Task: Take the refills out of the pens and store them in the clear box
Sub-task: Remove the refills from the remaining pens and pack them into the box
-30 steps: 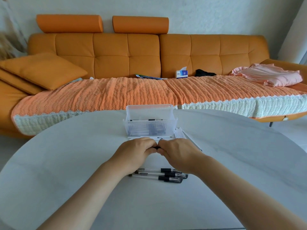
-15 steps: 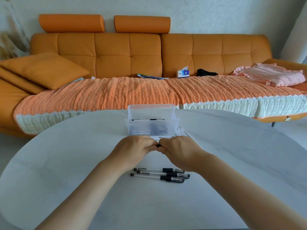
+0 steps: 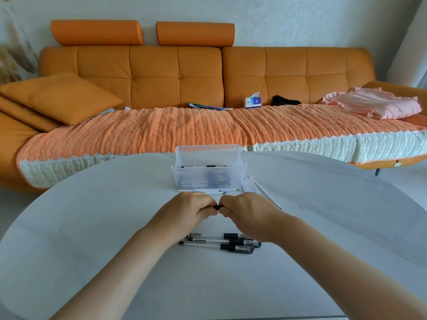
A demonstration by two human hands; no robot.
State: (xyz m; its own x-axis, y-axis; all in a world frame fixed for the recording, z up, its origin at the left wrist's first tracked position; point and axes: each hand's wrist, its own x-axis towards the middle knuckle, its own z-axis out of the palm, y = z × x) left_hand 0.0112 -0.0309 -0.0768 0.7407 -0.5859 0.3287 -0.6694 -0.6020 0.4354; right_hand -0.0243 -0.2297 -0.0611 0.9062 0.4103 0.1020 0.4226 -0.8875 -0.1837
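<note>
Nearest me: a small batch of pens (image 3: 219, 242) lying side by side on the white table (image 3: 92, 215), clear barrels, black caps and grips pointing right. Partly under my right wrist.

Just beyond them, my hands. Left hand (image 3: 184, 212) and right hand (image 3: 249, 212) both curl round one pen (image 3: 218, 206), knuckles almost meeting. Only a short black piece shows in the gap between them; the rest is hidden in my fists, so I cannot tell whether the barrel has come apart yet.

Handling, as I judge it: the pen is light and stiff, the clear barrel slick. Best hold is one hand on the black grip section, the other on the barrel, twisting against each other. The refill inside should be thin and easy to bend, so take it near the tip end and draw it straight out.

Farther on: loose refills (image 3: 208, 191) lie along the front foot of the clear box (image 3: 209, 172), and a bundle of white ones (image 3: 250, 184) sits just beside its right wall. The box is open, with dark pen parts inside. It looks light enough to slide if nudged.

Beyond the table: an orange sofa (image 3: 175, 72) with a tissue box (image 3: 253, 102) and pink clothing (image 3: 374, 105).
</note>
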